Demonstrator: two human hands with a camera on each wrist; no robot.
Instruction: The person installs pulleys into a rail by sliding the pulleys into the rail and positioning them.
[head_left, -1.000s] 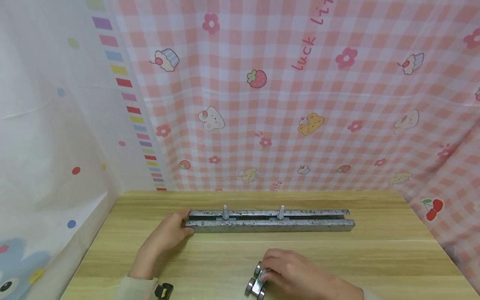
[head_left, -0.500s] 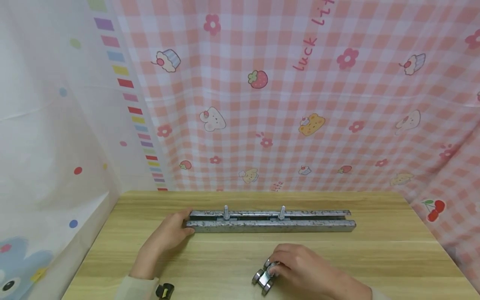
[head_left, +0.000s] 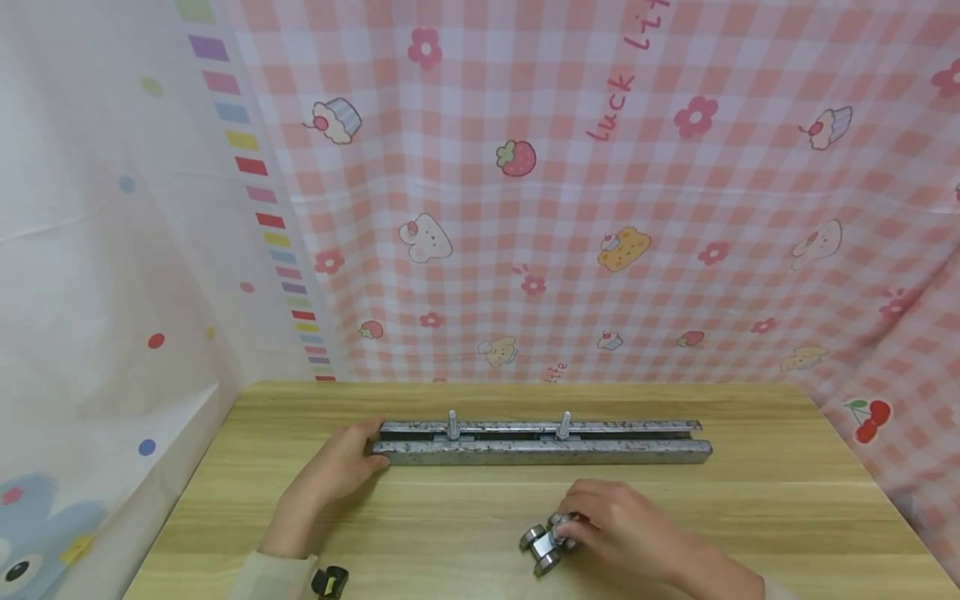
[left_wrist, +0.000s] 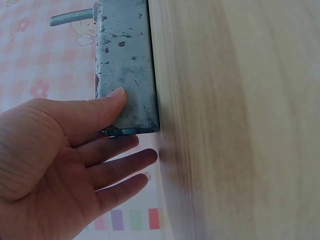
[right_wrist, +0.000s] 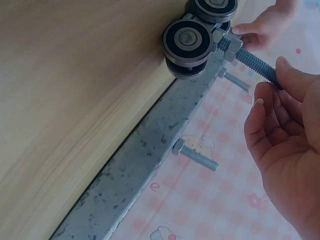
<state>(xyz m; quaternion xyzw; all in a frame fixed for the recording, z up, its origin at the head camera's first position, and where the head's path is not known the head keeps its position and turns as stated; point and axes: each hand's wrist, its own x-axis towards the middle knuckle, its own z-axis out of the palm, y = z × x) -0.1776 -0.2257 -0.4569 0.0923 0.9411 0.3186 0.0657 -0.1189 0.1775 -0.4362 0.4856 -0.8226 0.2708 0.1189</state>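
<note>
A long grey metal channel rail (head_left: 540,454) with a slot along its top lies across the table. Two bolts, a left bolt (head_left: 452,426) and a right bolt (head_left: 564,427), stick up out of the slot. My left hand (head_left: 341,462) holds the rail's left end. In the left wrist view its thumb (left_wrist: 112,102) presses the front face; the index finger is hidden behind the rail. In front of the rail, my right hand (head_left: 630,529) pinches the threaded bolt (right_wrist: 257,65) of a roller trolley (head_left: 546,543). Its wheels (right_wrist: 187,39) face left, away from the hand.
The wooden tabletop (head_left: 420,533) meets a pink checked cloth (head_left: 570,200) at its far edge. White printed cloth (head_left: 82,250) hangs on the left. A small black object (head_left: 330,582) sits by my left sleeve.
My right hand has moved rightward and slightly away from me with the trolley, which has turned a little. My left hand keeps its hold on the rail's end.
</note>
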